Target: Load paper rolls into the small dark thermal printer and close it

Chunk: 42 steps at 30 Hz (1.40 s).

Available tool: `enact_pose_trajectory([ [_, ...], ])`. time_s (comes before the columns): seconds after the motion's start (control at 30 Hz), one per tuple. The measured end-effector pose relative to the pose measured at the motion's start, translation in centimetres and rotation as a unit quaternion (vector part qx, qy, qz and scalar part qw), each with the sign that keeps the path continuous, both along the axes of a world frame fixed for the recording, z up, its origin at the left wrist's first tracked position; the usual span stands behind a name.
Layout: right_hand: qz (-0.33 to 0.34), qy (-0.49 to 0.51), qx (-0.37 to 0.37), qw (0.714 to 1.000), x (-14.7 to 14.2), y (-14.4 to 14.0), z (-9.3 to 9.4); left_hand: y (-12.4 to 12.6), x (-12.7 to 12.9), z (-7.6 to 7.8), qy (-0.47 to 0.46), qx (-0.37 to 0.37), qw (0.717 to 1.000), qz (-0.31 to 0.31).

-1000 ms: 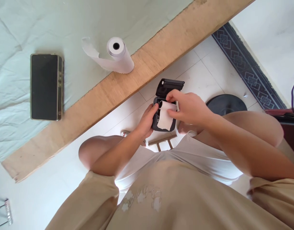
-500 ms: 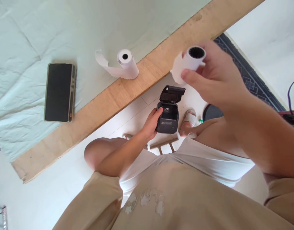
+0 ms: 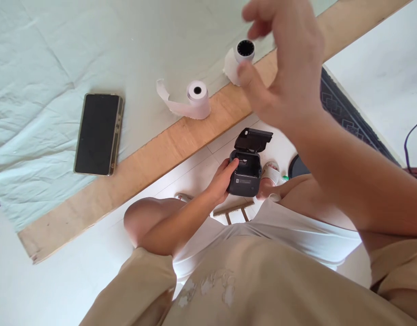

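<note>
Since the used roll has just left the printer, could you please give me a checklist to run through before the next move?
1. Printer lid open: ok, it stands up behind the body.
2. Paper bay free of a roll: ok, only a dark cavity shows.
3. Left hand steadying the printer: ok, its grip is closed on the printer's left side.
4. Nearly spent roll set down: cannot tell; the right hand is open right beside it, contact unclear.
5. Fuller paper roll available: ok, on the green sheet, its loose end trailing left.
6. Phone out of the way: ok, lying left of both rolls.
</note>
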State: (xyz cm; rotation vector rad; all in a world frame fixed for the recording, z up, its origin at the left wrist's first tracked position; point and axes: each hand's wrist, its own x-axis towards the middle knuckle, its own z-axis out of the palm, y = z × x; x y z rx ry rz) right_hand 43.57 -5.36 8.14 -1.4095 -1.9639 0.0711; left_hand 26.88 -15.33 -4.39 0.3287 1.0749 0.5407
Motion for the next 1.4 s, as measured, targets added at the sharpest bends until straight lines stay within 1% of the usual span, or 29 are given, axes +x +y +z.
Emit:
enact_pose_trajectory([
  [0.03, 0.018, -0.008, -0.035, 0.999, -1.0, -0.5, 0.3, 0.0, 0.0, 0.1, 0.000, -0.001, 1.000, 0.001],
  [0.1, 0.043, -0.041, -0.137, 0.989, -3.3, -1.1, 0.8, 0.0, 0.1, 0.2, 0.002, -0.004, 1.000, 0.002],
  [0.13, 0.048, -0.057, -0.184, 0.980, -4.4, -1.1, 0.8, 0.0, 0.1, 0.3, 0.000, -0.002, 1.000, 0.002],
  [0.17, 0.045, -0.073, -0.214, 0.973, -5.3, -1.0, 0.8, 0.0, 0.2, 0.4, -0.006, 0.000, 1.000, 0.002],
  [0.23, 0.027, -0.091, -0.243, 0.965, -6.7, -0.6, 0.4, -0.1, 0.2, 0.4, -0.023, 0.009, 1.000, 0.002],
  [0.3, 0.008, -0.088, -0.246, 0.965, -7.2, -0.2, 0.0, -0.2, 0.2, 0.4, -0.033, 0.013, 0.999, -0.002],
  [0.37, 0.012, -0.028, -0.246, 0.969, -6.9, -0.4, -0.3, -0.3, 0.1, 0.4, -0.025, 0.013, 1.000, -0.003],
  [0.43, 0.042, 0.100, -0.256, 0.960, -5.9, -1.2, -0.2, -0.3, 0.0, 0.3, -0.018, 0.014, 1.000, -0.001],
  [0.47, 0.062, 0.181, -0.261, 0.946, -5.2, -1.9, -0.1, -0.3, 0.0, 0.2, -0.018, 0.014, 1.000, 0.002],
  [0.5, 0.079, 0.263, -0.271, 0.923, -4.4, -2.8, 0.0, -0.2, 0.0, 0.2, -0.019, 0.014, 1.000, 0.005],
  [0.53, 0.087, 0.340, -0.279, 0.894, -3.5, -3.9, 0.1, -0.2, 0.0, 0.2, -0.021, 0.013, 1.000, 0.008],
  [0.57, 0.081, 0.402, -0.301, 0.861, -2.5, -5.0, 0.1, -0.2, 0.0, 0.2, -0.021, 0.010, 1.000, 0.010],
  [0.6, 0.060, 0.449, -0.330, 0.828, -1.5, -6.3, 0.0, -0.1, 0.0, 0.2, -0.022, 0.007, 1.000, 0.013],
  [0.67, 0.003, 0.493, -0.408, 0.768, 0.3, -8.8, -0.7, 0.0, 0.0, 0.2, -0.027, 0.001, 0.999, 0.017],
  [0.73, -0.053, 0.519, -0.479, 0.706, 1.5, -11.0, -2.1, 0.0, 0.0, 0.1, -0.034, -0.002, 0.999, 0.028],
  [0.77, -0.074, 0.535, -0.490, 0.684, 1.9, -11.8, -3.0, 0.0, 0.0, 0.1, -0.036, -0.001, 0.999, 0.032],
  [0.83, -0.079, 0.549, -0.501, 0.665, 2.3, -12.8, -4.7, 0.1, 0.2, 0.0, -0.034, 0.002, 0.999, 0.036],
  [0.9, -0.058, 0.546, -0.512, 0.660, 2.3, -12.7, -5.9, 0.0, 0.4, -0.2, -0.031, 0.009, 0.999, 0.029],
  [0.97, -0.033, 0.540, -0.522, 0.659, 2.3, -11.9, -6.5, 0.0, 0.6, -0.5, -0.033, 0.023, 0.999, 0.026],
  [1.07, -0.006, 0.533, -0.526, 0.662, 2.3, -10.5, -6.8, 0.0, 0.7, -0.8, -0.030, 0.035, 0.998, 0.037],
  [1.13, 0.009, 0.524, -0.539, 0.660, 2.2, -10.1, -7.0, 0.1, 0.6, -0.9, -0.020, 0.035, 0.998, 0.044],
  [1.17, 0.016, 0.515, -0.545, 0.661, 2.2, -10.0, -7.1, 0.2, 0.4, -1.0, -0.016, 0.035, 0.998, 0.045],
  [1.2, 0.023, 0.501, -0.548, 0.669, 2.2, -10.1, -7.3, 0.2, 0.2, -1.0, -0.013, 0.036, 0.998, 0.045],
  [1.27, 0.032, 0.455, -0.548, 0.701, 2.0, -10.4, -7.4, 0.4, -0.2, -1.1, -0.010, 0.038, 0.998, 0.045],
  [1.33, 0.028, 0.388, -0.545, 0.743, 1.9, -10.7, -7.3, 0.5, -0.5, -1.2, -0.003, 0.039, 0.998, 0.053],
  [1.4, 0.030, 0.285, -0.522, 0.804, 1.9, -11.0, -7.1, 0.7, -0.6, -1.4, 0.004, 0.038, 0.997, 0.060],
])
